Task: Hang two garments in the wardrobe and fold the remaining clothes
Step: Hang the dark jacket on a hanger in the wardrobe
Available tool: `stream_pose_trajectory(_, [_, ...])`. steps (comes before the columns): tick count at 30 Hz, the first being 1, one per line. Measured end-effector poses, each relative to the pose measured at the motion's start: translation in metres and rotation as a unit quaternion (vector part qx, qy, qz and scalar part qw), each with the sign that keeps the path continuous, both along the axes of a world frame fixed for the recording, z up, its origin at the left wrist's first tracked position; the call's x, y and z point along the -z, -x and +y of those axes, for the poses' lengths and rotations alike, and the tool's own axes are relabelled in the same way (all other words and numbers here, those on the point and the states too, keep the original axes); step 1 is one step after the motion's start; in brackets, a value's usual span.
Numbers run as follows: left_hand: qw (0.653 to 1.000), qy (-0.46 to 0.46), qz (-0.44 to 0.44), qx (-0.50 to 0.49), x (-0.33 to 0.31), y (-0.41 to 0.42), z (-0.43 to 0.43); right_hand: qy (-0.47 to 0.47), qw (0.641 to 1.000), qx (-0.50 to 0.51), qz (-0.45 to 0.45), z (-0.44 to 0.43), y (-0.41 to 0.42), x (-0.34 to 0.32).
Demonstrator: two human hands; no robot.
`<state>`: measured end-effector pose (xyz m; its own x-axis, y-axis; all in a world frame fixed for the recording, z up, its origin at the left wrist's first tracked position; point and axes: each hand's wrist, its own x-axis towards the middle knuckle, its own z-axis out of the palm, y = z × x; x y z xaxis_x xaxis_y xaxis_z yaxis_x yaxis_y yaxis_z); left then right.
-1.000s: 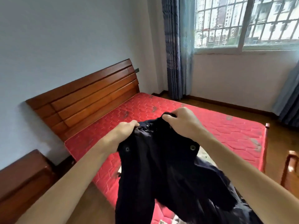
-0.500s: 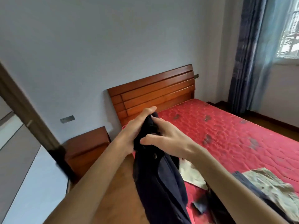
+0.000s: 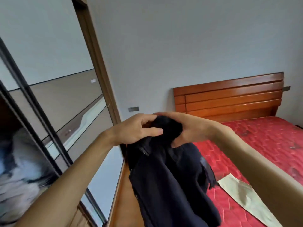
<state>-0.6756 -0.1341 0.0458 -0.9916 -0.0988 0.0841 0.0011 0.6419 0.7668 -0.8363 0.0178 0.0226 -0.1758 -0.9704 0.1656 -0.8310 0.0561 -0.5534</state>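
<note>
A dark navy garment (image 3: 172, 181) hangs in front of me, gathered at its top between both hands. My left hand (image 3: 136, 128) grips the bunched top from the left and my right hand (image 3: 183, 126) grips it from the right. The cloth drops down below the frame's lower edge. The wardrobe (image 3: 54, 102) with sliding mirrored doors fills the left side; its left door stands open and a blurred grey-and-white garment (image 3: 18, 169) shows inside. A pale beige garment (image 3: 242, 199) lies flat on the red mattress (image 3: 265, 145).
The bed's wooden headboard (image 3: 229, 99) stands against the grey wall at the right. A wooden nightstand (image 3: 124, 199) is partly hidden behind the dark garment, between bed and wardrobe. A wall socket (image 3: 133, 109) sits low on the wall.
My view has swung left from the window and bed toward the wardrobe. Both hands have come together, bunching the dark garment's top, and carried it toward the wardrobe side.
</note>
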Motion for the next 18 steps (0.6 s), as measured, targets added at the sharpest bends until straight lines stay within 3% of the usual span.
stream_pose_trajectory(4, [0.994, 0.102, -0.013, -0.025, -0.013, -0.057, -0.060, -0.068, 0.996, -0.012, 0.063, -0.077, -0.038, -0.020])
stream_pose_trajectory(11, [0.957, 0.208, 0.027, -0.202, 0.001, -0.148, -0.166, 0.014, 0.994, -0.058, 0.095, -0.189, -0.061, 0.000])
stream_pose_trajectory(15, [0.931, 0.230, 0.054, -0.277, 0.011, -0.187, -0.206, -0.004, 0.994, -0.108, 0.027, -0.244, -0.066, 0.006])
stream_pose_trajectory(18, [0.924, 0.183, 0.086, -0.325, 0.010, -0.213, -0.233, 0.009, 0.989, -0.139, -0.052, -0.289, -0.074, 0.003])
